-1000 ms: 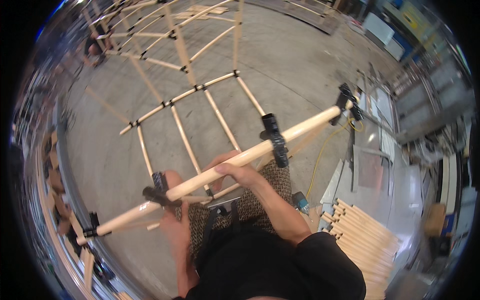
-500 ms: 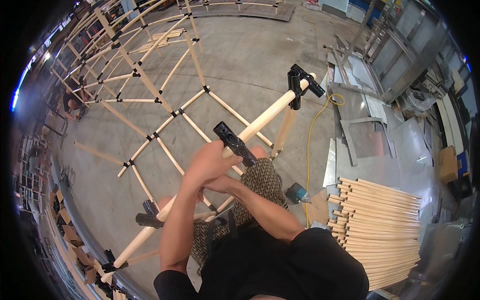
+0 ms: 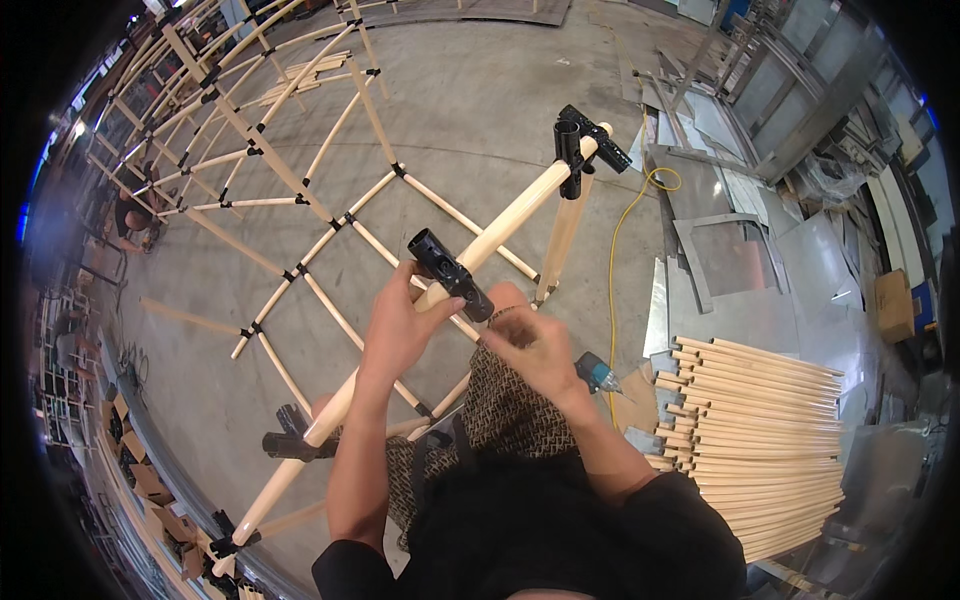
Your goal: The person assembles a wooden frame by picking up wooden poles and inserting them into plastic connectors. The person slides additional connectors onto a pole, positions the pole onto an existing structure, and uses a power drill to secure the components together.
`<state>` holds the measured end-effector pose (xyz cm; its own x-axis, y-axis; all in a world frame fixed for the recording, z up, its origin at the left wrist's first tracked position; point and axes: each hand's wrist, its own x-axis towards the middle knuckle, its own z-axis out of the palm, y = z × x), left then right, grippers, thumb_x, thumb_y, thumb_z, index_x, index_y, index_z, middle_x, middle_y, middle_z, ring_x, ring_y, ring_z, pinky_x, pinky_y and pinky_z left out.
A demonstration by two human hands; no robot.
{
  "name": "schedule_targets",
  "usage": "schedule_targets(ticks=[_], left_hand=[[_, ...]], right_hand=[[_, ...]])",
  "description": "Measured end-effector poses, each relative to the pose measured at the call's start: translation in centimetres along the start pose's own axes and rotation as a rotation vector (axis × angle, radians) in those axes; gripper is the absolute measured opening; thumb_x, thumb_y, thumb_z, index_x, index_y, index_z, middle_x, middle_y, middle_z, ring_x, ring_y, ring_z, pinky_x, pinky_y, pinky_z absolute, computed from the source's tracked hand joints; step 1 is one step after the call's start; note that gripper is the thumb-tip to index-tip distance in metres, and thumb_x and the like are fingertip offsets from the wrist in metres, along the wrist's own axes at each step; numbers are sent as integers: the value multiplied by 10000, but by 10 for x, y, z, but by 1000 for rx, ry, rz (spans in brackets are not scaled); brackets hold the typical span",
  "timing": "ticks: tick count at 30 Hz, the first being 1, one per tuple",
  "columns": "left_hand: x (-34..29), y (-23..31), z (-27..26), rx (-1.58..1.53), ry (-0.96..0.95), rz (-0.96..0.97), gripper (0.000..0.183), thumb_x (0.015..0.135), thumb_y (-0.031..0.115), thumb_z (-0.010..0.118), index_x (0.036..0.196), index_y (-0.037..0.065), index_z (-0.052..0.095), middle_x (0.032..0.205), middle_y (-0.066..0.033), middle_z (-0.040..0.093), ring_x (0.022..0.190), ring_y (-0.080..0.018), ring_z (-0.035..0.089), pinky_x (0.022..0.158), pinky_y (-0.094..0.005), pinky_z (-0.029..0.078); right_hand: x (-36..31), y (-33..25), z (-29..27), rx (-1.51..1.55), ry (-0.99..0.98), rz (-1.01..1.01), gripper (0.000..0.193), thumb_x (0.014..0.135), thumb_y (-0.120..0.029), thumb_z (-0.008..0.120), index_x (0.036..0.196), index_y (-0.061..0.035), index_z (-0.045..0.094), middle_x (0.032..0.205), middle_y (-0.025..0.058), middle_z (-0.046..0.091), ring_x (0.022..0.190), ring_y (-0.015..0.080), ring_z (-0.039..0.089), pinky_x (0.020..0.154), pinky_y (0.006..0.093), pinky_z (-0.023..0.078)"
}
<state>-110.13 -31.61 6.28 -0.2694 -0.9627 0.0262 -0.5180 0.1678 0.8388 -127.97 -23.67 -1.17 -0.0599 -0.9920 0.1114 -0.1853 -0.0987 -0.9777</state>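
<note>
A long beige pipe point(image 3: 520, 215) slants across in front of me, with a black metal pipe joint point(image 3: 450, 273) fitted around its middle. My left hand point(image 3: 395, 325) is closed on this joint, thumb on the near side and fingers behind, where it meets the pipe. My right hand point(image 3: 535, 350) is just beyond the joint's lower right end, its fingers curled in. Whether something small is between those fingers I cannot make out. Another set of black joints point(image 3: 585, 150) sits at the pipe's far end, above an upright pipe. At the lower left, a darker joint point(image 3: 298, 440) surrounds the pipe.
A beige pipe frame point(image 3: 345, 220) with black joints spreads over the floor, left and ahead. A teal power drill point(image 3: 598, 372) lies by my right knee. Cut pipes point(image 3: 760, 440) are stacked at right, near metal sheets point(image 3: 730, 255) and a yellow cord point(image 3: 615, 270). A person point(image 3: 132, 215) crouches far left.
My right hand has come out from under my left wrist and moved right, up to the joint's lower end. My left hand has turned and now grips the joint from its left side.
</note>
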Motion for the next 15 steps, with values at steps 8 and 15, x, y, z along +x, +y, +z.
schedule_targets(ticks=[8,15], left_hand=[[1,9,-1,-76,27,-14,519,726,145,816,1151,-12,563,680,-145,668,615,-184,628,590,-325,446],[1,12,-7,-29,3,-17,619,739,90,802,1255,-54,493,690,-121,679,614,-98,600,532,-253,415]], right_hand=[[33,7,27,-430,328,-362,340,681,-124,804,966,-16,654,898,124,659,851,313,624,746,406,484],[40,11,35,-473,392,-476,360,702,-143,793,1008,-7,662,888,123,686,793,313,636,729,399,471]])
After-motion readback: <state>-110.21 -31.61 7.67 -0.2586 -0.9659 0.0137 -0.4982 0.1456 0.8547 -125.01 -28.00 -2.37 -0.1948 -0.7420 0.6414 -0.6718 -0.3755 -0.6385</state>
